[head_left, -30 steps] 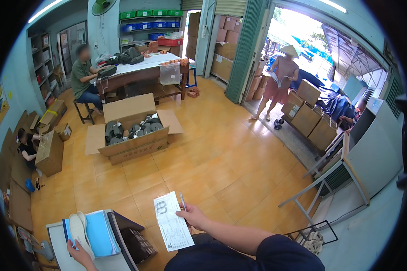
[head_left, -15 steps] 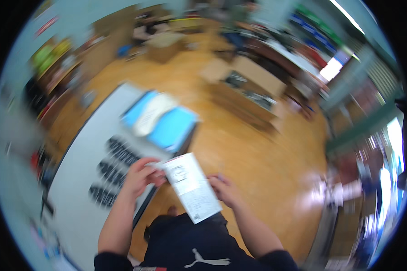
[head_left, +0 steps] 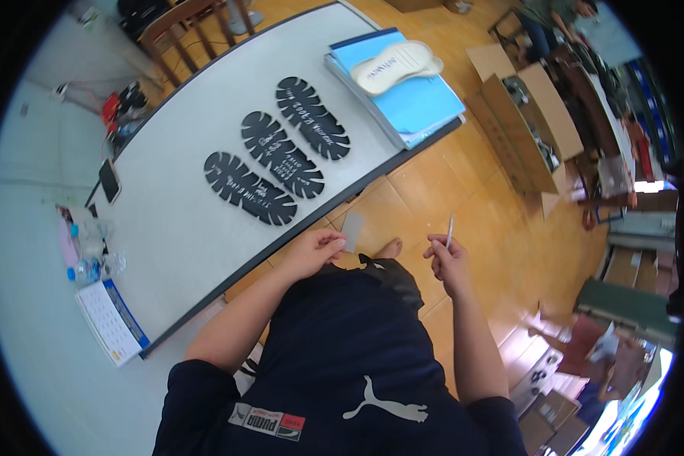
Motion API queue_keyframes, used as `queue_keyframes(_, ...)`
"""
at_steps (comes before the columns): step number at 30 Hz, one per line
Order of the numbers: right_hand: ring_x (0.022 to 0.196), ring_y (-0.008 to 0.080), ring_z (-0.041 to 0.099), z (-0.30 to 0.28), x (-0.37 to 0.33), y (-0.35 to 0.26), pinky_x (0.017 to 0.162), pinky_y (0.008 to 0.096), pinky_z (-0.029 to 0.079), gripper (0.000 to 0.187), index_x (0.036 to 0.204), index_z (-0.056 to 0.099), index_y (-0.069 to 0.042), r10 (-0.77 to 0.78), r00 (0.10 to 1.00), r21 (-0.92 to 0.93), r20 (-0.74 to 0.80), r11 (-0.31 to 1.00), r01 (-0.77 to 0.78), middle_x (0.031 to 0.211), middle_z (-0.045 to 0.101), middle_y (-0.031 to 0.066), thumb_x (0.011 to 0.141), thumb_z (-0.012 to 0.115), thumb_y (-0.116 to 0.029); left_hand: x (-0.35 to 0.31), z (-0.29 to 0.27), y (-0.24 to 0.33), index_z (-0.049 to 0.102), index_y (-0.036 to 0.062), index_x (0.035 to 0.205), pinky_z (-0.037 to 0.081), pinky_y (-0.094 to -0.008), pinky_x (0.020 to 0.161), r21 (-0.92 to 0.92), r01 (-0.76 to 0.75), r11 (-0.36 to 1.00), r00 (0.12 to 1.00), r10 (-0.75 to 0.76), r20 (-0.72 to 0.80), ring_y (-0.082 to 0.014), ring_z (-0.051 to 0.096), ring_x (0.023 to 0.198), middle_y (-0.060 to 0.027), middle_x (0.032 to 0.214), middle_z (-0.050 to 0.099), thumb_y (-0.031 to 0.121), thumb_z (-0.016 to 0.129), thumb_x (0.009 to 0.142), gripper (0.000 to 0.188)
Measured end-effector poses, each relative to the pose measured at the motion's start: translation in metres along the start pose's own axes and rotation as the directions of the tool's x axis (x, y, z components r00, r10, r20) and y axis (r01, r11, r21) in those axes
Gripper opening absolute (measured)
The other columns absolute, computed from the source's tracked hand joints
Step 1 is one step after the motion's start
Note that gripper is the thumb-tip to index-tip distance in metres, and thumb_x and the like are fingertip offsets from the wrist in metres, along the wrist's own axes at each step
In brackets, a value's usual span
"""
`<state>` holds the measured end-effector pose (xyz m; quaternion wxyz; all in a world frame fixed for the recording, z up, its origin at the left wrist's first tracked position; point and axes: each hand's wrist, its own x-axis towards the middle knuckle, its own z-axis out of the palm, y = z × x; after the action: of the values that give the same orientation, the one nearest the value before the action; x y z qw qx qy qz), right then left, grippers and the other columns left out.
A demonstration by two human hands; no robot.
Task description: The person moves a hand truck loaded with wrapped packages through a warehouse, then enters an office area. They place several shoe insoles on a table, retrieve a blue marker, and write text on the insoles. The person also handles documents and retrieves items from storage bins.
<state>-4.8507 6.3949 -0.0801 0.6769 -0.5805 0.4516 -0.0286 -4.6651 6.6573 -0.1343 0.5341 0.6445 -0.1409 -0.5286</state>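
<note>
My left hand (head_left: 317,252) is closed in a pinch at the edge of a small grey-white sheet of paper (head_left: 352,230), just off the table's front edge. To its right, my right hand (head_left: 448,266) grips a slim pen (head_left: 450,230), tip upward, above the tiled floor. On the grey table (head_left: 167,220) lie three black sole-shaped cutouts with notched edges and white handwriting: a far one (head_left: 314,119), a middle one (head_left: 281,156) and a near one (head_left: 251,190). A cream shoe sole (head_left: 397,67) rests on blue folders (head_left: 425,102) at the table's far right corner.
A phone (head_left: 109,181), a plastic bottle (head_left: 83,270) and a desk calendar (head_left: 112,321) line the table's left side. Beyond it stands a wooden chair (head_left: 182,26). Open cardboard boxes (head_left: 509,129) sit on the floor at right. Other people are near the right edge.
The view has swung, so the table now fills more of the left. The white sheet that was spread between both hands is now only at my left hand; my right hand has moved away with the pen.
</note>
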Motion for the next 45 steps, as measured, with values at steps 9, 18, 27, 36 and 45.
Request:
queue_keyframes(9, 0.051, 0.0068, 0.05, -0.023, -0.043, 0.095, 0.046, 0.0226, 0.04, 0.02, 0.105, 0.064, -0.004, 0.281, 0.954, -0.064, -0.103, 0.955, -0.289, 0.074, 0.065, 0.0039, 0.094, 0.059, -0.02, 0.034, 0.019, -0.038, 0.066, 0.0033, 0.111, 0.05, -0.0255, 0.066, 0.335, 0.245, 0.91, 0.967, -0.256, -0.013, -0.0099, 0.064, 0.078, -0.0042, 0.089, 0.068, 0.027, 0.064, 0.092, 0.031)
queue_keyframes(18, 0.073, 0.0139, 0.066, -0.091, -0.022, 0.216, 0.067, 0.0287, 0.05, 0.023, 0.103, 0.065, -0.003, 0.498, 0.865, -0.137, -0.06, 0.854, -0.501, 0.076, 0.068, 0.0074, 0.094, 0.059, -0.023, 0.116, 0.075, -0.156, 0.066, 0.0012, 0.111, 0.053, -0.0359, 0.082, 0.772, 0.35, 0.531, 0.909, -0.393, -0.141, -0.0284, 0.068, 0.09, -0.0146, 0.097, 0.071, 0.03, 0.072, 0.083, 0.041)
queue_keyframes(27, 0.064, 0.0175, 0.065, -0.203, 0.046, 0.362, 0.061, 0.0317, 0.05, 0.018, 0.1, 0.066, -0.001, 0.464, 0.829, -0.412, -0.312, 0.72, -0.558, 0.071, 0.067, 0.0098, 0.094, 0.057, -0.015, 0.26, 0.152, -0.419, 0.042, -0.0048, 0.139, 0.043, -0.0357, 0.102, 0.36, 0.839, 0.409, 0.545, -0.641, -0.541, -0.0327, 0.056, 0.12, -0.0249, 0.129, 0.056, 0.039, 0.076, 0.078, 0.082)
queue_keyframes(36, 0.072, 0.0142, 0.059, -0.22, 0.097, 0.409, 0.063, 0.0269, 0.048, 0.022, 0.111, 0.062, -0.001, 0.494, 0.825, -0.408, -0.275, 0.717, -0.565, 0.083, 0.063, 0.0065, 0.094, 0.054, -0.013, 0.433, 0.172, -0.563, 0.012, -0.0027, 0.148, 0.038, -0.0478, 0.106, 0.514, 0.809, 0.284, 0.571, -0.174, -0.803, -0.0455, 0.027, 0.137, -0.0305, 0.145, 0.028, 0.042, 0.081, 0.072, 0.112)
queue_keyframes(45, 0.058, 0.009, 0.052, -0.219, 0.104, 0.412, 0.055, 0.0238, 0.043, 0.021, 0.107, 0.062, -0.001, 0.41, 0.853, -0.268, -0.322, 0.825, -0.498, 0.075, 0.061, 0.0029, 0.095, 0.055, -0.017, 0.392, 0.171, -0.525, 0.02, 0.0053, 0.149, 0.048, -0.048, 0.094, 0.162, 0.575, 0.802, 0.735, -0.418, -0.534, -0.0341, 0.047, 0.121, -0.0209, 0.13, 0.045, 0.026, 0.077, 0.077, 0.094)
